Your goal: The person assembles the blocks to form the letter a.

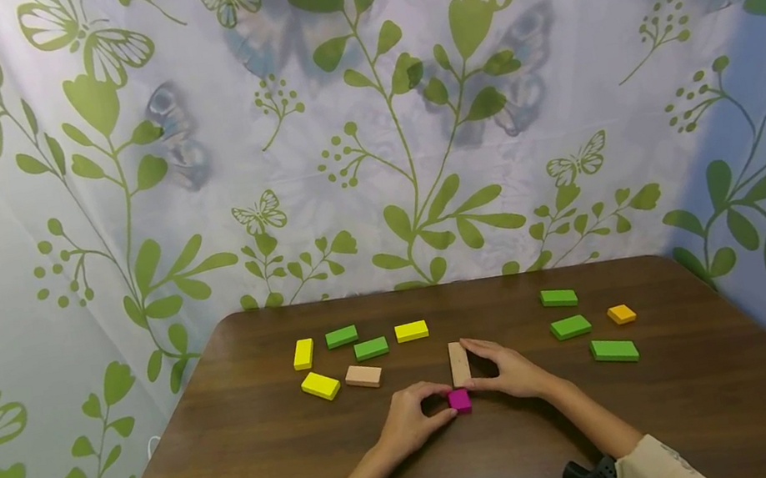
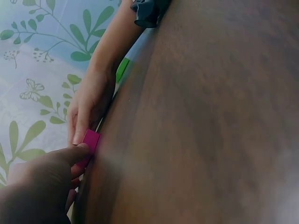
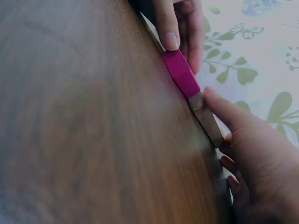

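Observation:
Near the middle of the table, a magenta block [image 1: 459,401] lies directly in front of a longer tan wooden block [image 1: 459,364], end to end. My left hand [image 1: 409,421] pinches the magenta block between thumb and fingers; in the left wrist view the thumb lies against that block [image 2: 92,138]. On the tan block, my right hand [image 1: 510,370] has its thumb near the close end and its fingertips at the far end. Seen in the right wrist view, the tan block [image 3: 206,120] meets the magenta block [image 3: 183,73], with both hands alongside.
Back left on the brown table [image 1: 253,464] lie yellow blocks [image 1: 320,386], green blocks [image 1: 371,348] and another tan block [image 1: 364,376]. To the right are green blocks [image 1: 614,350] and an orange block [image 1: 622,314]. A leaf-patterned curtain [image 1: 368,148] hangs behind the table.

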Action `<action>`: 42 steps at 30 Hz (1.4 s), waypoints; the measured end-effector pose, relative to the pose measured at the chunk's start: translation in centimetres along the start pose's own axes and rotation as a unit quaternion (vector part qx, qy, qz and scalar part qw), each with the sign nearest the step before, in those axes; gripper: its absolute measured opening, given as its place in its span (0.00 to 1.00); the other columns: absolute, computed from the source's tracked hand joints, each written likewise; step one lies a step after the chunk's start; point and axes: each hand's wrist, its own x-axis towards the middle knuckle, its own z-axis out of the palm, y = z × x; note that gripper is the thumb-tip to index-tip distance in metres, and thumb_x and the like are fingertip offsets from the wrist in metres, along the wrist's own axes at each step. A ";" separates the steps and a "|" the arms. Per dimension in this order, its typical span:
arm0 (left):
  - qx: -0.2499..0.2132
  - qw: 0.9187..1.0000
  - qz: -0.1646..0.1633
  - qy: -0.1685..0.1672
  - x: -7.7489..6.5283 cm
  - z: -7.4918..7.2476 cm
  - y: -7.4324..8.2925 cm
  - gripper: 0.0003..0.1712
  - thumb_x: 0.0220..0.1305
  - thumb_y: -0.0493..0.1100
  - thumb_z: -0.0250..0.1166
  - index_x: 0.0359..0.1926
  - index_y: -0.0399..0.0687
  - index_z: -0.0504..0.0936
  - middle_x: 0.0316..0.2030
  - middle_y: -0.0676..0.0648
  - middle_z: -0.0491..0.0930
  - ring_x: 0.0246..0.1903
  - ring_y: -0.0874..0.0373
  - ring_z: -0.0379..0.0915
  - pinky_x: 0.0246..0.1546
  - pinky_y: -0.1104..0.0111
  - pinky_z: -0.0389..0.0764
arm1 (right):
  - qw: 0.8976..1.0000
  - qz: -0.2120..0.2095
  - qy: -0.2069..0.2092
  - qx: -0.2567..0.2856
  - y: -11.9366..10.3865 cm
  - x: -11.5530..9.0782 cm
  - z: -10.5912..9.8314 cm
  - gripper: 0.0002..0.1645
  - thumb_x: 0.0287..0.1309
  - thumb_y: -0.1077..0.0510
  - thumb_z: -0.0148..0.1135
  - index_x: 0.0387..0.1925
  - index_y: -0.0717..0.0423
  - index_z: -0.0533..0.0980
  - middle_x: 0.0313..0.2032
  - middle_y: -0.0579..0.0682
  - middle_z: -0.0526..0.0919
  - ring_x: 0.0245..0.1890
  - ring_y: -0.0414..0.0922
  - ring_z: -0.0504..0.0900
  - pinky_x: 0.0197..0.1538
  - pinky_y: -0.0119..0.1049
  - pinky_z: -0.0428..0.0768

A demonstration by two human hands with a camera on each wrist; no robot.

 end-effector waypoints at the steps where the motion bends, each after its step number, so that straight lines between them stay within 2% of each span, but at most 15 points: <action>1: -0.001 1.000 -0.003 0.002 0.1 0.1 0.0 0.16 0.53 0.45 0.70 0.43 0.45 0.83 0.40 0.52 0.82 0.44 0.62 0.76 0.47 0.68 0.75 | 1.000 -0.003 0.000 0.001 0.0 0.0 0.0 0.48 0.53 0.37 0.60 0.68 0.57 0.57 0.66 0.57 0.60 0.64 0.57 0.58 0.59 0.58 0.61; 12: 0.010 1.000 -0.018 0.004 0.6 0.4 0.1 0.16 0.53 0.46 0.70 0.44 0.46 0.84 0.41 0.53 0.82 0.45 0.61 0.76 0.47 0.67 0.75 | 1.000 -0.008 -0.002 -0.003 -0.1 0.1 0.0 0.47 0.55 0.38 0.59 0.68 0.56 0.56 0.66 0.57 0.59 0.65 0.57 0.56 0.59 0.60 0.59; 24: 0.012 1.000 -0.008 0.010 0.9 0.6 0.3 0.18 0.53 0.46 0.70 0.44 0.43 0.84 0.40 0.52 0.82 0.44 0.61 0.76 0.47 0.68 0.75 | 1.000 -0.015 -0.005 -0.006 -0.1 0.2 -0.1 0.47 0.56 0.38 0.58 0.68 0.58 0.56 0.67 0.56 0.58 0.65 0.57 0.56 0.60 0.60 0.57; 34: 0.001 1.000 -0.008 0.011 0.9 0.6 0.1 0.20 0.52 0.48 0.70 0.45 0.42 0.83 0.40 0.52 0.82 0.44 0.62 0.76 0.47 0.68 0.75 | 1.000 -0.002 -0.005 -0.009 0.1 0.3 -0.1 0.48 0.54 0.36 0.59 0.69 0.55 0.56 0.67 0.53 0.58 0.66 0.53 0.54 0.62 0.58 0.57; 39: 0.007 0.999 -0.003 0.033 0.6 0.2 -0.2 0.22 0.51 0.49 0.71 0.45 0.41 0.83 0.41 0.49 0.82 0.44 0.60 0.76 0.47 0.67 0.75 | 1.000 -0.007 -0.002 -0.002 0.3 0.2 0.1 0.47 0.55 0.37 0.59 0.69 0.55 0.56 0.68 0.53 0.56 0.66 0.55 0.54 0.61 0.60 0.57; 42: 0.041 0.997 -0.005 0.071 0.4 -0.5 -0.5 0.24 0.51 0.49 0.71 0.47 0.41 0.82 0.42 0.48 0.80 0.44 0.58 0.76 0.47 0.64 0.75 | 1.000 -0.006 -0.003 -0.004 0.3 0.1 0.3 0.47 0.55 0.37 0.58 0.69 0.54 0.56 0.69 0.52 0.55 0.67 0.56 0.53 0.60 0.60 0.56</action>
